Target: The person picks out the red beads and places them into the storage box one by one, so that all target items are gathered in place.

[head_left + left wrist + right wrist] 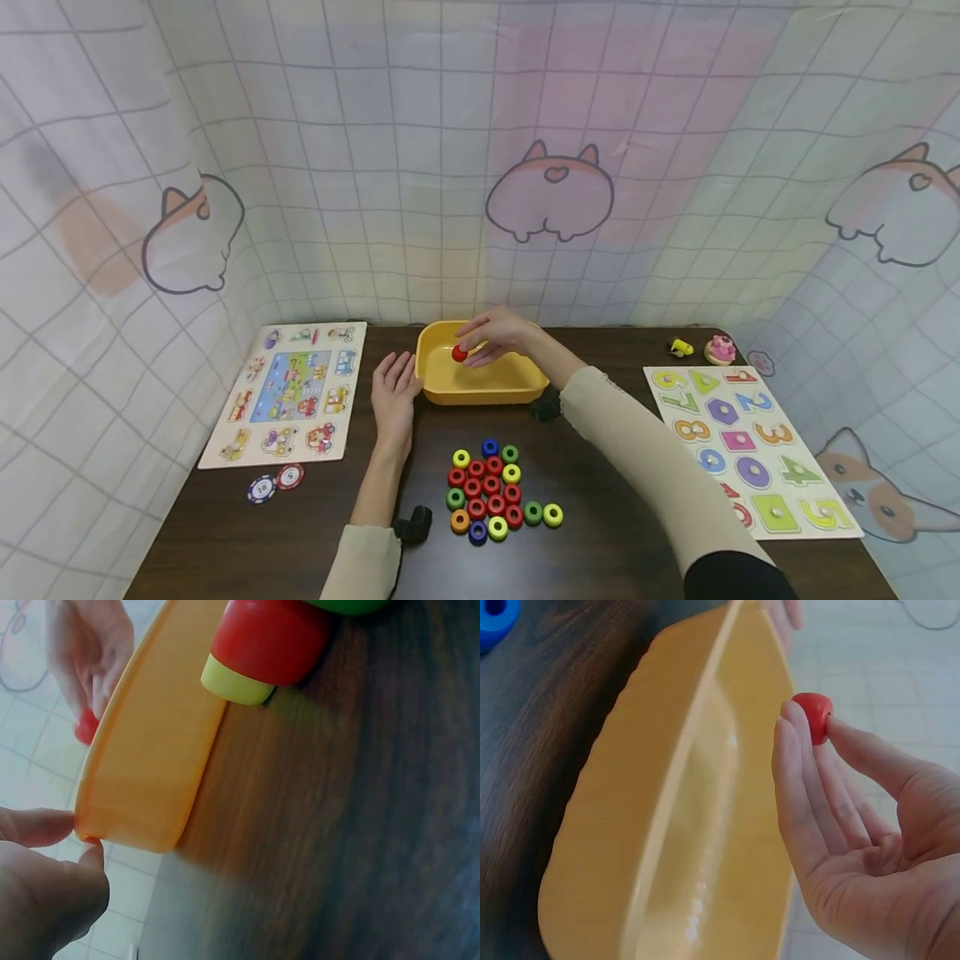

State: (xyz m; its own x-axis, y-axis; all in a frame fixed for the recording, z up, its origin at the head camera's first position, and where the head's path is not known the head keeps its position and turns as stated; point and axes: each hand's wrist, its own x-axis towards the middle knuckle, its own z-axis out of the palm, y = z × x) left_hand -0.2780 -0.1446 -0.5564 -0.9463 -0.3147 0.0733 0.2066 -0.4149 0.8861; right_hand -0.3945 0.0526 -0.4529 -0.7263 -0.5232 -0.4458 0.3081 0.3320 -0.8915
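Note:
My right hand (498,331) pinches a red bead (460,353) between thumb and fingertips, over the yellow plastic tray (480,397). In the right wrist view, the bead (811,718) shows beyond the tray's rim, thumb on one side and fingers on the other. My left hand (395,392) touches the tray's left end, fingers extended along it. Seen from the left wrist, thumb and finger (45,826) meet the outside of the tray corner. Nearer me lies a cluster of red, yellow, green, blue and orange ring-shaped beads (495,505). No beads show inside the tray.
A picture puzzle board (341,425) lies at left, with two poker chips (290,476) by its front edge. At right are a number-and-shape board (750,442), a pink cake-like toy (720,350) and a small yellow-and-black toy (680,347). A gridded curtain (420,208) surrounds the table.

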